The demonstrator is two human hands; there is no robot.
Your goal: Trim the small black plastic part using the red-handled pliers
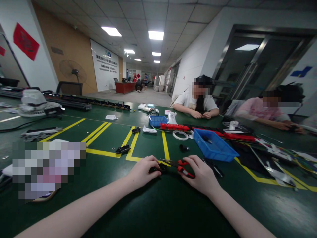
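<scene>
Bare forearms [81,205] are lying over the green table [173,205], framing a small black part [162,168].

At twelve o'clock from the person, the left hand [147,168] is pinching that part, while the right hand [199,173] is gripping red-handled pliers [182,162], nose pointing toward nine; whether the tips are touching the part, I cannot tell. A blue tray [218,155] is sitting at two o'clock from the pliers.

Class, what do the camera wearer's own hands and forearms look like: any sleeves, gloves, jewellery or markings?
The left hand and right hand are ungloved. Both forearms are bare, slender and tapering, without visible sleeves, watches, bracelets or markings.
</scene>
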